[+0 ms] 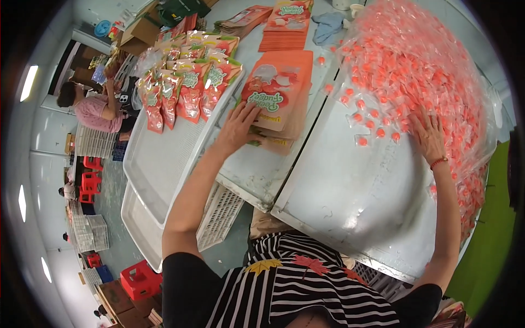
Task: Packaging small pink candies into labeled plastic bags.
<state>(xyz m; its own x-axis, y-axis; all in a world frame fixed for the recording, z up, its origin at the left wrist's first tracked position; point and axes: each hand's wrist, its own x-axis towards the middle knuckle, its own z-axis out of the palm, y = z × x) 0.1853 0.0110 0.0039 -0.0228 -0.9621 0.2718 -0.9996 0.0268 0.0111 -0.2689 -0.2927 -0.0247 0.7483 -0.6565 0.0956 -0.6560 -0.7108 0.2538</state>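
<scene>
My left hand (239, 127) rests on the lower left edge of a flat red-and-orange printed pouch (280, 87), its fingers stretched over the surface. That pouch tops a loose, fanned stack on the table. On the right, my right hand (427, 136) lies with extended fingers against the near side of a big heap of small candies (394, 60), each red-orange and in a clear wrapper. Its fingertips are partly hidden among the pieces. Several loose candies (379, 132) lie just left of that hand.
Filled pouches (190, 87) stand on a white tray (158, 153) at my left. Farther back are more flat pouches (281, 41) and a blue cloth (328, 28). A seam crosses between the two tabletops (350, 180). A person (98, 112) sits beyond, near red stools (141, 280).
</scene>
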